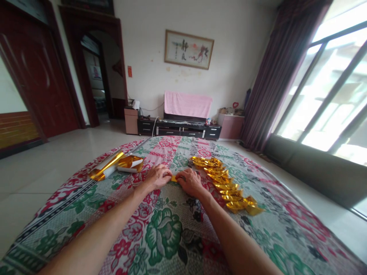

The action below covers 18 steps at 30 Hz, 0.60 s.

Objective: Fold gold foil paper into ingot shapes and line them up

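Note:
A small folded piece of gold foil paper (173, 178) lies on the flowered cloth between my hands. My left hand (158, 176) grips its left end with curled fingers. At the other end, my right hand (190, 181) pinches the same piece, and the fingers hide most of it. To the right runs a row of several folded gold paper ingots (225, 179), set close together and overlapping. On the left lie a roll of gold foil paper (110, 166) and a loosely curled stack of gold sheets (130, 164) with white undersides.
The round table is covered with a red, green and grey floral cloth (163, 233). Beyond it stand a low black TV cabinet (183, 131) and a screen under a pink towel (187, 104). Windows and a purple curtain (273, 72) are at the right, a dark red door (37, 72) at the left.

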{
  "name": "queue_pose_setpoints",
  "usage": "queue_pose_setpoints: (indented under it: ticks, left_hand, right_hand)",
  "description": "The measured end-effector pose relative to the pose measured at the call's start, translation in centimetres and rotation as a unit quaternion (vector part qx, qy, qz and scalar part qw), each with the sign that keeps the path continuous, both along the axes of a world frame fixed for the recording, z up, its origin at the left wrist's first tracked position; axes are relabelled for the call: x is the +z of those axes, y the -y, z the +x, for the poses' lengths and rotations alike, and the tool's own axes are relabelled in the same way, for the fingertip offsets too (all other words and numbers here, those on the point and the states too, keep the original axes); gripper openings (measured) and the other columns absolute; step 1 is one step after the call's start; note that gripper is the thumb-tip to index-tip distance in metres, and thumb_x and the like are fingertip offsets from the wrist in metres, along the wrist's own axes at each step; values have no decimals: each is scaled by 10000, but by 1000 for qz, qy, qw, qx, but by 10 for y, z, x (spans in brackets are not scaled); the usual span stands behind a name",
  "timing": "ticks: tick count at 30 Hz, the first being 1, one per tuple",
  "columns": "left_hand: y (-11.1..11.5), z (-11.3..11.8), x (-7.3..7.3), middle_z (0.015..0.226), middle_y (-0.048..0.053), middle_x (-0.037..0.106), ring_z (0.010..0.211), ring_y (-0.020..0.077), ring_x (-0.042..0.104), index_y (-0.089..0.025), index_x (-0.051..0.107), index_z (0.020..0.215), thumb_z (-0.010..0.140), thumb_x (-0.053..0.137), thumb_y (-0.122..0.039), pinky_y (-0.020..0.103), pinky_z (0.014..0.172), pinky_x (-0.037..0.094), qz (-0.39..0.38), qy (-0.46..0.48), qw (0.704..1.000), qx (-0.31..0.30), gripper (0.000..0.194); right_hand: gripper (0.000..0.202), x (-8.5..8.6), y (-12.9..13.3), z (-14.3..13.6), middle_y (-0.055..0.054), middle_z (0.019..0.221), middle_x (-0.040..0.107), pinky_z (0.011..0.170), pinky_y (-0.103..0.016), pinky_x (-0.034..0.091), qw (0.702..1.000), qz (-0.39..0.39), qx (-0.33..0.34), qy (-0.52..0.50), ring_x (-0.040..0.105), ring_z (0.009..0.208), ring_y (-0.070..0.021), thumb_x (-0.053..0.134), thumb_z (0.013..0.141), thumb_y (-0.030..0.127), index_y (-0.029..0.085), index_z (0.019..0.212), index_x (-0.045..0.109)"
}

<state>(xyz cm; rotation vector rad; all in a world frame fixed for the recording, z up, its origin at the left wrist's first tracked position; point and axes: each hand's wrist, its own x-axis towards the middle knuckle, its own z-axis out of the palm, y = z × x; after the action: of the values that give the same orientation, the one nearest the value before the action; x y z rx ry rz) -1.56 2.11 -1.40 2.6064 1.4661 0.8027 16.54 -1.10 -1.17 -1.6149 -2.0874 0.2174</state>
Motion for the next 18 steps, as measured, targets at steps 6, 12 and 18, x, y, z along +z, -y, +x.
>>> queue_pose_setpoints:
  ticks: [6, 12, 18]
  left_hand:
    - [-4, -4, 0, 932, 17, 622, 941, 179, 529, -260, 696, 829, 726, 548, -240, 308, 887, 393, -20, -4, 1000, -16, 181]
    - [-5, -8, -1, 996, 8, 610, 956, 166, 528, -266, 697, 861, 716, 516, -186, 293, 909, 391, -34, 6, 999, -22, 245]
    - [-6, -7, -8, 997, 9, 618, 950, 171, 534, -263, 697, 837, 687, 500, -135, 307, 899, 403, 0, 19, 1000, -13, 279]
  right_hand:
    - [223, 2, -1, 3, -9, 994, 545, 833, -374, 273, 1000, -11, 18, -4, 447, 960, -204, 453, 791, 297, 345, 886, 649]
    - [244, 3, -1, 3, -8, 989, 546, 845, -383, 264, 1000, -11, 15, -13, 455, 964, -204, 448, 768, 240, 334, 856, 655]
    - [281, 0, -1, 2, -10, 994, 563, 834, -346, 288, 999, -2, -14, -29, 471, 958, -188, 442, 741, 184, 296, 924, 624]
